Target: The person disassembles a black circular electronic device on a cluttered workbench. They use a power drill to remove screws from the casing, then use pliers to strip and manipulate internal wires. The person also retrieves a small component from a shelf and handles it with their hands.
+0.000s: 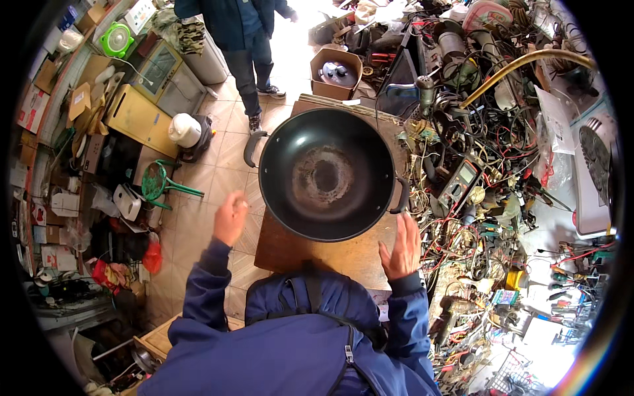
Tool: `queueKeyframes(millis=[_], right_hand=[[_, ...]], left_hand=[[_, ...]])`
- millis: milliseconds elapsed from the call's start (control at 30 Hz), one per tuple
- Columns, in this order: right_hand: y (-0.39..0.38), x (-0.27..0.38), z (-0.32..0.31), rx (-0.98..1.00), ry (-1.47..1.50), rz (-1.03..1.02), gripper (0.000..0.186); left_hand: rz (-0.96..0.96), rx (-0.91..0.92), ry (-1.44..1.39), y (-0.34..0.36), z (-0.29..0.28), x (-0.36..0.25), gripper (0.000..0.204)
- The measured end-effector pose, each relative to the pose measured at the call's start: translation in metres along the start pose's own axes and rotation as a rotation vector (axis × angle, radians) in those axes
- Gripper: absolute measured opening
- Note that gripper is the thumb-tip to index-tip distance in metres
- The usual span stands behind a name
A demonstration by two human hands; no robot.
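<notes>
Workshop interior, tiled floor (218, 168) in beige squares. Landmark: small wooden table (297, 251), centre. Left of it, shelving (53, 99) crowded with boxes and a green fan (117, 39). Right of it, a bench (502, 198) buried in wires and tools. Beyond it, a cardboard box (335, 72); bright daylight falls there.
</notes>
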State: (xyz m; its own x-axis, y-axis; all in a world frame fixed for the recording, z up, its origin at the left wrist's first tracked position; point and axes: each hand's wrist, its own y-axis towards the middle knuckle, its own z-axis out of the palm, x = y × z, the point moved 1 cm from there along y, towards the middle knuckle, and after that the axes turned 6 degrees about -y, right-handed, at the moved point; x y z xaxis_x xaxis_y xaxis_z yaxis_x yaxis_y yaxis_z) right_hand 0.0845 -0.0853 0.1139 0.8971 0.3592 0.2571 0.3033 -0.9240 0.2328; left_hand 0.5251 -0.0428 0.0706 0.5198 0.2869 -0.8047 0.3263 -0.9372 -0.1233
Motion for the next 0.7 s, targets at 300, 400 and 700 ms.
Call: queueKeyframes(millis=[300,400,700], right_hand=[[0.061,0.144,0.038,0.280,-0.005,-0.448,0.061],[0.048,0.173,0.101,0.222,-0.054,-0.378,0.023],[0.060,0.178,0.081,0.078,0.038,-0.313,0.013]], left_hand=[[0.035,-0.014,-0.508,0.088,0.034,0.036,0.044],[-0.021,0.003,-0.635,0.077,0.048,0.029,0.036],[-0.405,0.157,-0.867,0.035,0.090,0.080,0.042]])
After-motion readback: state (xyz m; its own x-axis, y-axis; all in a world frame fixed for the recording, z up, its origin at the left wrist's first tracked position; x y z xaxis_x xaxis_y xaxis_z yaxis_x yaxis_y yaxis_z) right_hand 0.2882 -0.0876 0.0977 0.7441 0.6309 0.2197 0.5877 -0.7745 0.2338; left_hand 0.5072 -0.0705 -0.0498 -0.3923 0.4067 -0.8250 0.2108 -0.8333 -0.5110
